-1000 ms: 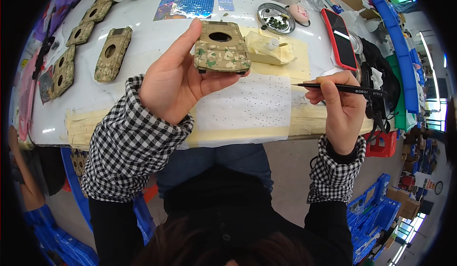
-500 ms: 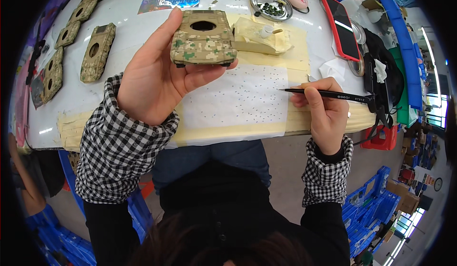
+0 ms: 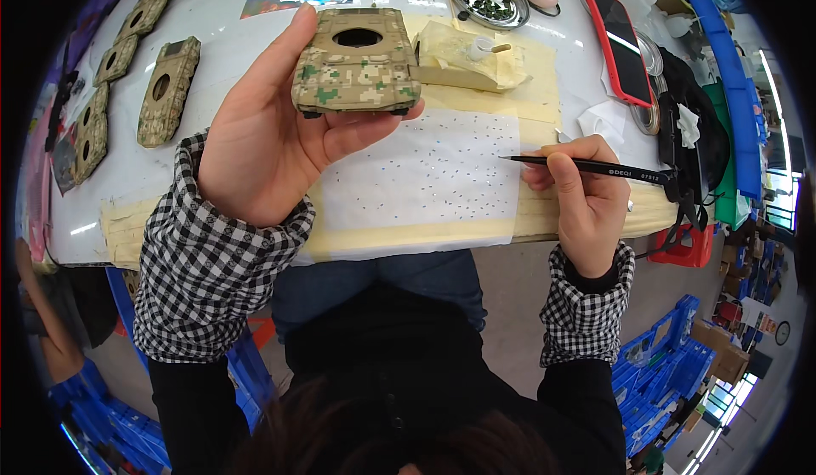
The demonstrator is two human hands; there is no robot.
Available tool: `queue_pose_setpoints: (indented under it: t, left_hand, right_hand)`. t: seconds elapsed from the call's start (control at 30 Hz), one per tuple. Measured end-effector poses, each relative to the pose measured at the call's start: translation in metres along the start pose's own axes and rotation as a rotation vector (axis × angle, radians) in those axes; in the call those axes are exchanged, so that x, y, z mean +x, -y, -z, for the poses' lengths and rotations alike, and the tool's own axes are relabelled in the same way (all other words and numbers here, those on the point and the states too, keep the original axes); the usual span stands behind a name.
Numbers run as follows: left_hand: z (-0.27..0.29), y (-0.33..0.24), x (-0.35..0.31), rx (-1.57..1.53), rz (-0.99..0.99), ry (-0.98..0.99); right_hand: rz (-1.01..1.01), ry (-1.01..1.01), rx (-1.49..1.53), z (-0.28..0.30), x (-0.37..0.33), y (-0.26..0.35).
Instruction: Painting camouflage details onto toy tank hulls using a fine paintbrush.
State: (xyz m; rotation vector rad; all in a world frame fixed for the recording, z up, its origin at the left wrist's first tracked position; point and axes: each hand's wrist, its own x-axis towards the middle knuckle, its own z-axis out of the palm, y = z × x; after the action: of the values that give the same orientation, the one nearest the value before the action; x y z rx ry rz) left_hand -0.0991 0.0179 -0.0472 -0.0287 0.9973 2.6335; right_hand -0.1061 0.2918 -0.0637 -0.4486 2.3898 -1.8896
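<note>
1. Tan, brown and green camouflage covers the model hull [image 3: 361,74], which the person's left hand [image 3: 259,131] grips with thumb along its side and fingers underneath, above the table beyond the white sheet [image 3: 408,173].
2. The right hand [image 3: 585,199] pinches a black pointed tool [image 3: 595,166] between thumb and fingers, its tip pointing left over the sheet's right part, well apart from the hull.
3. Tiny dark specks dot the sheet.
4. A cream-coloured block [image 3: 442,74] sits just right of the hull, carrying a small white cup [image 3: 481,47].
5. A similar camouflage hull [image 3: 173,105] lies left of the left hand; a red-cased phone [image 3: 620,46] lies at right.
</note>
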Motion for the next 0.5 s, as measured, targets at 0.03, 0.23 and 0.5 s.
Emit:
queue_pose_setpoints:
  t: [0.03, 0.23, 0.5]
  left_hand:
    - [-0.0003, -0.0002, -0.0001, 0.002, 0.002, -0.005]
    - [-0.0006, -0.0004, 0.0, 0.017, -0.004, -0.004]
    - [-0.0005, 0.0001, 0.0002, 0.011, -0.004, -0.001]
  right_hand:
    - [0.003, -0.001, 0.002, 0.0, 0.0002, 0.0]
    - [0.003, 0.002, -0.013, 0.0004, 0.0008, -0.0007]
    - [-0.005, 0.003, -0.006, 0.0009, 0.0002, -0.0003]
